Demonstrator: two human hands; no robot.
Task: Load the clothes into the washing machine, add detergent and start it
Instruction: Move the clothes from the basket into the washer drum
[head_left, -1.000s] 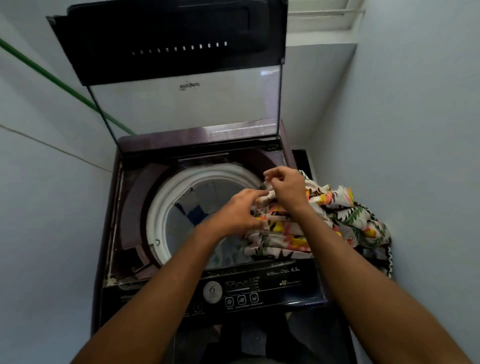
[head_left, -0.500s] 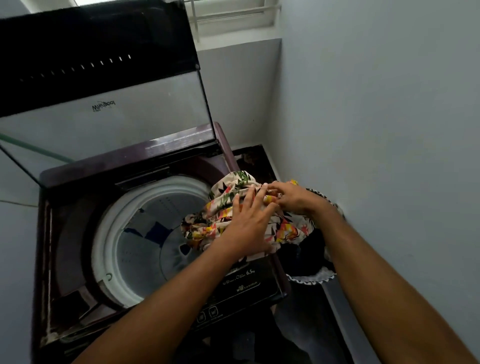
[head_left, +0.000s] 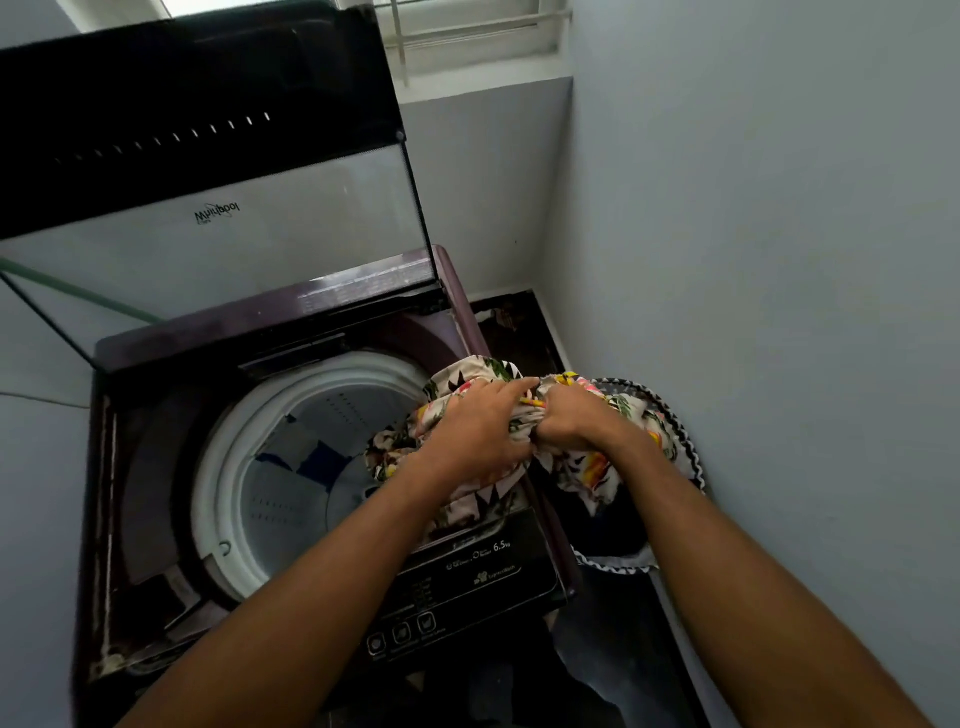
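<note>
A dark maroon top-load washing machine (head_left: 156, 467) stands with its glass lid (head_left: 218, 223) raised. Its white-rimmed drum (head_left: 228, 467) holds blue and pale cloth at the bottom. A floral garment (head_left: 457, 379) is bunched over the machine's right edge, above the control panel (head_left: 467, 577). My left hand (head_left: 478, 431) presses on the garment from the left. My right hand (head_left: 571, 421) has its fingers closed around a fold of it. Part of the garment hangs down to the right, over a basket.
A laundry basket (head_left: 670, 415) with a black-and-white trimmed rim sits on the floor between the machine and the right wall (head_left: 779, 260). Walls close in on the left and behind. A barred window (head_left: 467, 31) is above the back wall.
The view has swung to the right, so the machine sits further left. Both hands have gathered the floral garment tighter, and my right hand has closed into a fist on it.
</note>
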